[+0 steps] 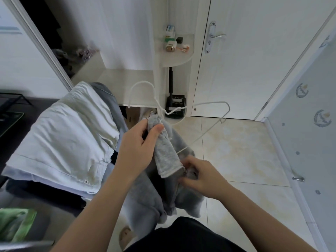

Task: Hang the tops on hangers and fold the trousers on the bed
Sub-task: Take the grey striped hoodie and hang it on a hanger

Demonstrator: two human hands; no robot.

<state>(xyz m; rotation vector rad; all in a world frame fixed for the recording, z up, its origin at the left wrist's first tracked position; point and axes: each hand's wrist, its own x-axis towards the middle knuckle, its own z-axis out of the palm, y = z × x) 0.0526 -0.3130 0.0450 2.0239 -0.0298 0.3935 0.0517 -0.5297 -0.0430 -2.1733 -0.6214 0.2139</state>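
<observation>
Grip, left: my left hand [138,142] had thumb and fingers closed round a fold of the grey top [165,153], just below the hanger [164,112] neck.
Grip, right: my right hand [201,177] pinched cloth beside the zip [184,172], further below the hanger and nearer me.
Top: soft, limp grey fleece with a paler ribbed edge; it hung down from the hanger.
Hanger: thin white wire, with the hook curving up and left of its neck. One arm was buried in cloth and the other was bare, jutting out to the right.
Key relation: the bare arm lay up and right of my right hand, the nearer one. I judged that side needed drawing over it.
Trousers: pale folded trousers [69,133] lay stacked left of the hanger.
</observation>
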